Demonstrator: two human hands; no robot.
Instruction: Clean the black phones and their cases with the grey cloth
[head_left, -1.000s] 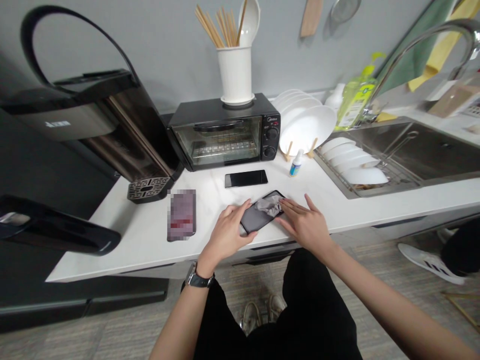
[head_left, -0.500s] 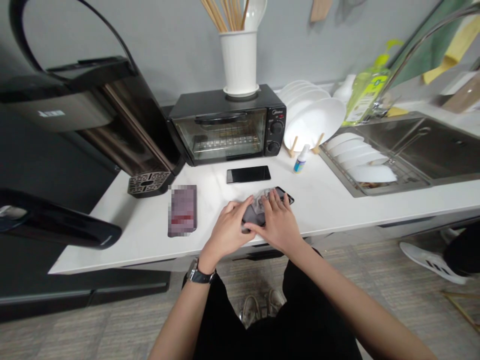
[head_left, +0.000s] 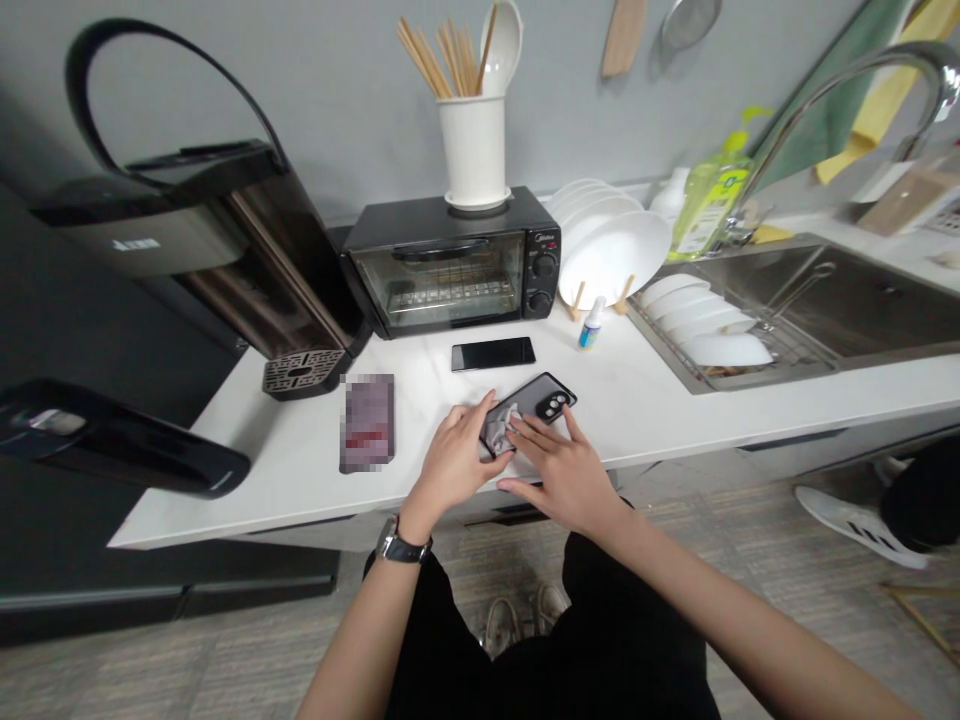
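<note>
A phone case (head_left: pixel 529 394), dark-rimmed with camera holes at its upper right end, lies slanted on the white counter. My left hand (head_left: pixel 457 455) grips its lower left end between thumb and fingers. Bunched on the case is a small grey cloth (head_left: pixel 502 428), pressed by the fingertips of my right hand (head_left: pixel 562 465), whose fingers are stretched out and thumb is apart. Behind them lies a black phone (head_left: pixel 493 354). A small spray bottle (head_left: pixel 590 326) stands to the right of the phone.
A pixelated purple item (head_left: pixel 367 423) lies left of my hands. Behind are a toaster oven (head_left: pixel 450 270), a drinks machine (head_left: pixel 247 250) and racked plates (head_left: pixel 619 260). The sink (head_left: pixel 847 310) is at the right, a dark cylindrical object (head_left: pixel 127 445) at the left.
My right hand has slid the cloth down the case toward my left hand, uncovering the camera-hole end. My left hand still holds the case. The view has shifted slightly.
</note>
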